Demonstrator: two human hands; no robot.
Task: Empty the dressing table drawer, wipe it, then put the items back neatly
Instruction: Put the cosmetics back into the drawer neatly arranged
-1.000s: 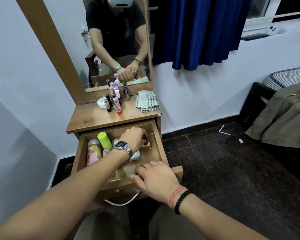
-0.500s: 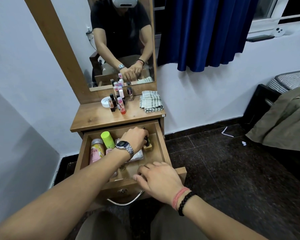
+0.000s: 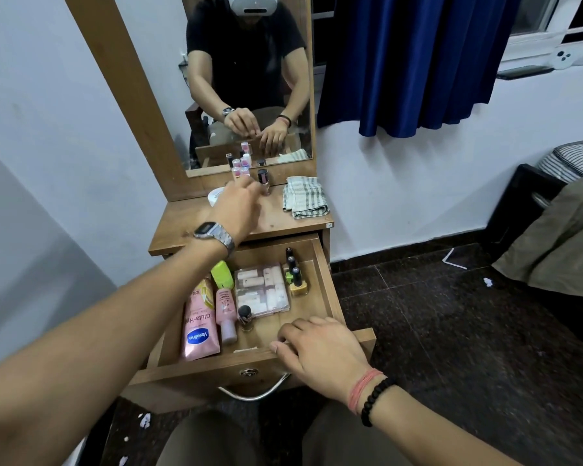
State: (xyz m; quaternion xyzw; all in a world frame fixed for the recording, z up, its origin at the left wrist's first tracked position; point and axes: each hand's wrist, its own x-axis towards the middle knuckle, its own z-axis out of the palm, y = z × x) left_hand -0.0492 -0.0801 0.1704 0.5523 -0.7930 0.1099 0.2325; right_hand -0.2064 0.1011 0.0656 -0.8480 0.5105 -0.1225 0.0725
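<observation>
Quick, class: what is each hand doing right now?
Left hand: over the wooden tabletop; its grip cannot be told.
Right hand: open, resting on the wooden drawer's front edge.

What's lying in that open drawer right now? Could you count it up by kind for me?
Small black-capped bottles: 4
Pink tube: 1
Pink bottle: 1
Lime-green container: 1
Clear box: 1
Total: 8
</observation>
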